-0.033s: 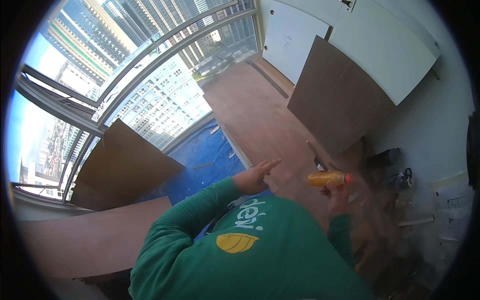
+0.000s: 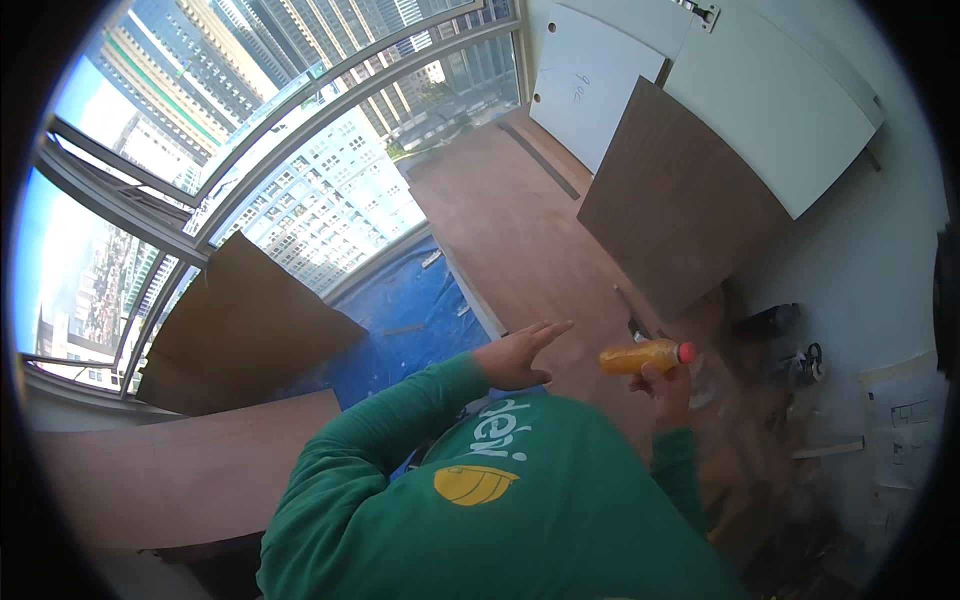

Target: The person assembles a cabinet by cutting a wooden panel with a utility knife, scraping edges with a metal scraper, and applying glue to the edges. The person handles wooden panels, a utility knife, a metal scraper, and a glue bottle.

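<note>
My right hand is closed round a clear bottle with yellow-orange contents and a red cap. The bottle lies nearly level, its cap pointing right. Left of it, my left hand is raised with the fingers stretched out and holds nothing. A gap separates this hand from the bottle. Beneath both hands extends a reddish-brown wood panel. On the panel, just beyond the bottle, is a thin dark-and-light tool, too small to name.
A brown board and white panels lean at the right wall. Blue sheeting covers part of the floor. Another brown board leans by the windows. A dark bottle and a tape roll are on the right.
The bottle has shifted slightly left in my right hand's grip. My left hand has moved a little to the right, fingers still stretched.
</note>
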`<state>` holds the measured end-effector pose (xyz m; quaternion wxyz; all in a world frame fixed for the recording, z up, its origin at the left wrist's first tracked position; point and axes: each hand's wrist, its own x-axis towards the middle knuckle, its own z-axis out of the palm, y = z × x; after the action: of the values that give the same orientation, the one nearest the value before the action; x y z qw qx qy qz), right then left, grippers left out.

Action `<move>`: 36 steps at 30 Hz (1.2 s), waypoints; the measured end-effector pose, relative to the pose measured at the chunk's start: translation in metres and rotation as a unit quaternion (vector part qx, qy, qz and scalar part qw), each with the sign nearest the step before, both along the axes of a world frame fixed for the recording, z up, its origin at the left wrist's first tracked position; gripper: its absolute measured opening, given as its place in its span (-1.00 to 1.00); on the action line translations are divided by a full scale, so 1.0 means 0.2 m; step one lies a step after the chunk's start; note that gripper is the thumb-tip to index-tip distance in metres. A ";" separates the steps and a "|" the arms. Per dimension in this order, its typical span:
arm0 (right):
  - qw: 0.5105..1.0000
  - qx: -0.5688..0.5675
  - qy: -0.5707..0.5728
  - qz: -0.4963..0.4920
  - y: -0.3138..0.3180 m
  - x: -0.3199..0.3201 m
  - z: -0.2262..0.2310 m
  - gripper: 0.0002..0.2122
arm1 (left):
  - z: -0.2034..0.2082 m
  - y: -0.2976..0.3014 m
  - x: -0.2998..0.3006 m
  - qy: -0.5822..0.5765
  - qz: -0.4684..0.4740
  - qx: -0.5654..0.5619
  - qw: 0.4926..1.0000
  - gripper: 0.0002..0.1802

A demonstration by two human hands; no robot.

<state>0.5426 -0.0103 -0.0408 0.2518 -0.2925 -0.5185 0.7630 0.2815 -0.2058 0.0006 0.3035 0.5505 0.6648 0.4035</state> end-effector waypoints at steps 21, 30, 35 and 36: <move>0.904 -0.281 -0.119 0.301 -0.32 -0.96 0.42 -0.26 | 0.06 -0.07 -0.60 0.245 -0.066 0.157 0.955 -0.44; 0.905 -0.422 -0.035 0.039 -0.69 -1.22 0.32 -0.38 | -0.15 -0.04 -1.19 0.157 -0.161 0.226 0.948 -0.49; 0.896 -0.359 0.110 -0.237 -1.05 -1.15 0.29 -0.40 | -0.50 -0.24 -1.59 0.058 -0.172 0.040 0.982 -0.78; 0.887 -0.324 0.133 -0.301 -1.12 -1.14 0.29 -0.42 | -0.59 -0.32 -1.68 0.062 -0.152 -0.002 0.986 -0.74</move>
<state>0.3139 -0.2338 0.0181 0.4273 -0.3961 -0.0909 0.8076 -0.0536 -0.2695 -0.1174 0.3202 0.6686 0.5919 0.3163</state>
